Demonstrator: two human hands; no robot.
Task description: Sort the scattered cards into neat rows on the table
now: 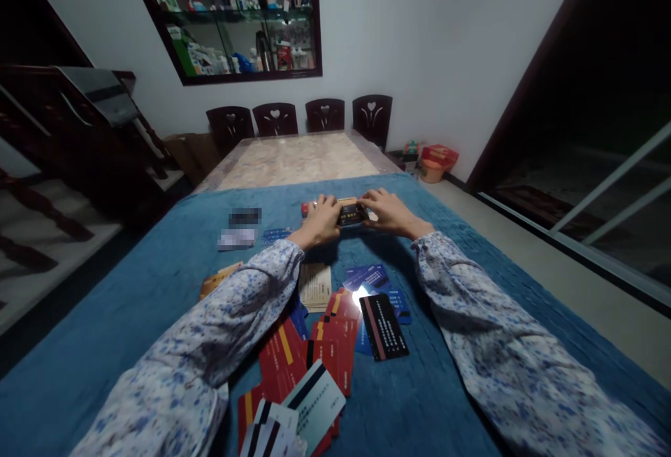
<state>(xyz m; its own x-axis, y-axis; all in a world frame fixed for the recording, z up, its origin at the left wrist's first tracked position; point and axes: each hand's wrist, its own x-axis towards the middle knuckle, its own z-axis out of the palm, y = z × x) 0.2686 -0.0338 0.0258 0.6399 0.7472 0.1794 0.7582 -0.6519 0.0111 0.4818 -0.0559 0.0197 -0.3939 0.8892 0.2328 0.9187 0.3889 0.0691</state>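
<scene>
- So the left hand (321, 221) is gripping the left end of a dark card (350, 216) with its fingers bent in close. How tight that grip is, I honestly can't tell.
- Right hand (391, 211) is doing the same on the other end: thumb and fingers are pinching in around the card's right side, so both hands are sharing it.
- That card is sitting between the two hands, toward the far part of the blue cloth (456, 247), and it's showing some yellowish print.
- A red item (305, 209) is peeking out just beside the left hand, and a beige strip (347, 200) is showing right behind the card. Too small to tell what they are.
- Nearer the body, a bunch of red cards (283, 352) is overlapping in a messy spread, with a pale green card (317, 401) and some white cards (275, 436) lying over the near end.
- A black striped card (384, 328) is lying tilted beside the reds, partly covering some blue cards (367, 277).
- Beige cards (315, 286) are resting between the forearms, and orange cards (217, 281) are poking out past the left sleeve (210, 338).
- The cloth is covering the near part of the tabletop (298, 156), and dark chairs (275, 120) are standing around its far end.
</scene>
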